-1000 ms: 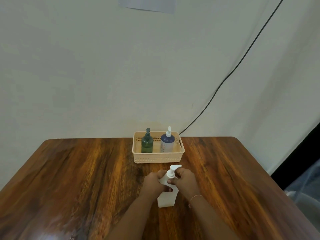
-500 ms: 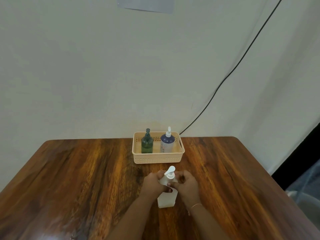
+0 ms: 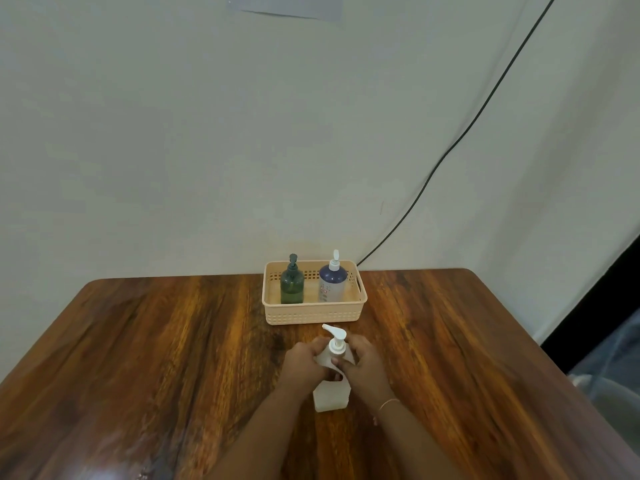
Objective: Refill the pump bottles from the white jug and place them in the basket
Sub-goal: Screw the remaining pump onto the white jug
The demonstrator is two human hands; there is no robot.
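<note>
1. From where I stand, the white jug (image 3: 330, 396) sits upright on the wooden table (image 3: 173, 341), near the front edge and just in front of the basket (image 3: 313, 315), though not touching it.
2. A white pump head (image 3: 335, 337) is on the jug's neck, with its spout pointing up and to the left.
3. The left hand (image 3: 304, 363) is curled around the jug's upper left shoulder and holds it firmly.
4. The right hand (image 3: 365, 367) wraps the other side, its fingers bent in around the neck just below the pump collar. I cannot tell whether they grip the collar itself.
5. A thin bracelet (image 3: 388, 403) circles the right wrist.
6. The beige basket stands near the table's far edge, close to the wall.
7. Inside it, a dark green pump bottle (image 3: 292, 284) stands upright on the left.
8. A dark blue bottle with a white pump (image 3: 332, 284) stands upright on the right, with a small gap between the two.
9. A black cable (image 3: 467, 133) runs slantwise down the wall and ends behind the basket's right corner.
</note>
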